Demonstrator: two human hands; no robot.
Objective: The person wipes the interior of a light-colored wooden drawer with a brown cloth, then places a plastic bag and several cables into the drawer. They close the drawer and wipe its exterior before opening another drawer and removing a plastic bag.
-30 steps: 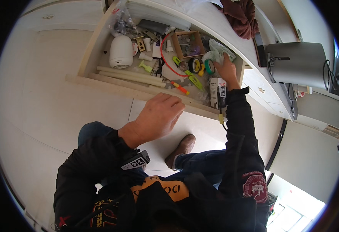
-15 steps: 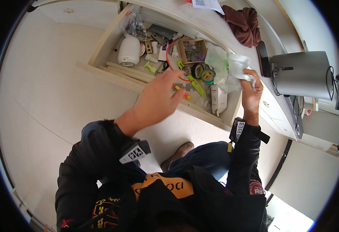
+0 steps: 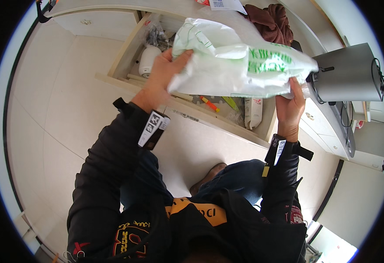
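A white plastic bag (image 3: 227,72) with green print is stretched out above the open drawer (image 3: 113,78). My left hand (image 3: 163,76) pinches its left end, thumb on the near side. My right hand (image 3: 291,107) grips the lower right corner, thumb up against the plastic. Most of the drawer's contents are hidden beneath the bag. Still visible are a white rounded canister (image 3: 148,60), a white box (image 3: 253,113) and an orange-yellow pen-like tool (image 3: 209,104).
A grey bin-shaped appliance (image 3: 347,72) with a cable stands on the counter to the right. Behind the bag lie a brown cloth (image 3: 271,22) and a paper sheet (image 3: 228,5). My shoe (image 3: 207,179) is on the floor below the drawer.
The bag, crumpled in my right hand before, is now spread wide. My left hand, earlier holding nothing, has closed on its left end. The bag now covers much of the drawer.
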